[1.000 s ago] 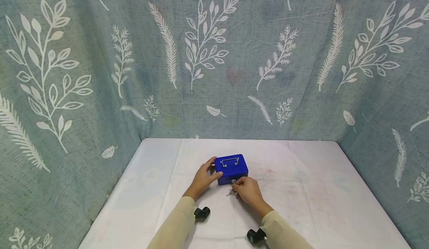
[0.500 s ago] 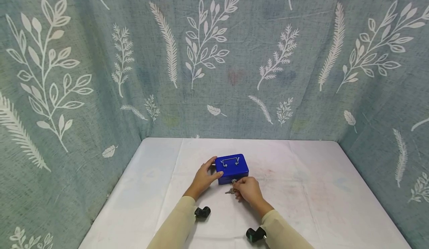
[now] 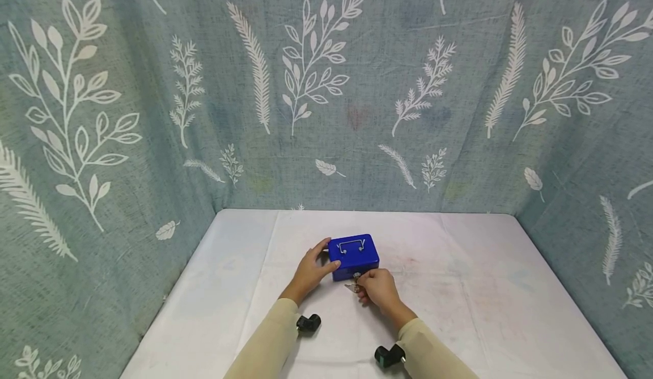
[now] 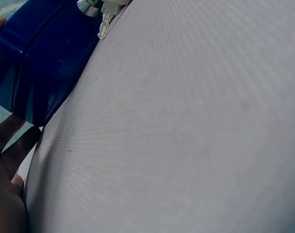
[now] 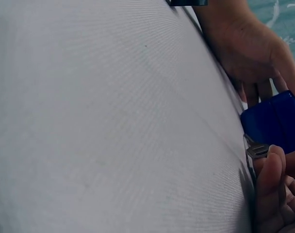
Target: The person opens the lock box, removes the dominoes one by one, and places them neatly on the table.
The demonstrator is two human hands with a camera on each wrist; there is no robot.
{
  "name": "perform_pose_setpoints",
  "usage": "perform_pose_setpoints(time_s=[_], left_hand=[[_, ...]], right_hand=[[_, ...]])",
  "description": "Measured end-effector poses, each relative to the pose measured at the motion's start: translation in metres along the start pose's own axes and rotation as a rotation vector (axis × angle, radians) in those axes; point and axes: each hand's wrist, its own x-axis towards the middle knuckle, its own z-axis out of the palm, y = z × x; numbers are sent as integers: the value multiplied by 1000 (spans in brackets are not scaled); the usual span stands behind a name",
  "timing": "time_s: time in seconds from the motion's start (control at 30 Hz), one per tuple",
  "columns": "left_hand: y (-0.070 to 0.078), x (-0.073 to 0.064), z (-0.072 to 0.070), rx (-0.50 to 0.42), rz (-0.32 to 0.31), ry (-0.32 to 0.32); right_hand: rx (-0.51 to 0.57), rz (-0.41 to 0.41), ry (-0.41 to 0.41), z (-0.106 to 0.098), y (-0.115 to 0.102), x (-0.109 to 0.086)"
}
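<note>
A blue cash box [image 3: 352,260] with a folding metal handle on its lid sits on the white-covered table. My left hand [image 3: 308,272] holds its left side, thumb at the near left corner of the lid and fingers at the far end. At the front lock, the thumb and fingers of my right hand [image 3: 380,289] pinch a key, mostly hidden behind them. A second metal key [image 4: 107,19] hangs beside the round silver lock [image 4: 88,7] in the left wrist view. The right wrist view shows a key [image 5: 257,150] by my fingertips, in front of the box.
The white cloth [image 3: 459,311] covers the table on all sides of the box. Patterned grey-green curtains [image 3: 326,84] enclose the back and both sides. Black wrist cameras [image 3: 308,323] stick out from both cream sleeves.
The hanging key has swung upward, closer to the front of the box, as my right fingers shift slightly at the lock. My left hand and the box have stayed practically still.
</note>
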Motion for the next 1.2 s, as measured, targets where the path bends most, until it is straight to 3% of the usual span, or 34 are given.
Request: perform_pose_setpoints(time_s=[0.27, 0.73, 0.97, 1.2], left_hand=[[-1, 1, -1, 4, -12, -4], [-2, 1, 0, -4, 30, -1], [1, 0, -1, 8, 29, -6], [1, 0, -1, -6, 36, -5]], right_hand=[[124, 83, -64, -2, 2, 2], [311, 205, -174, -8, 2, 4], [318, 219, -218, -9, -1, 3], [258, 216, -231, -10, -2, 2]])
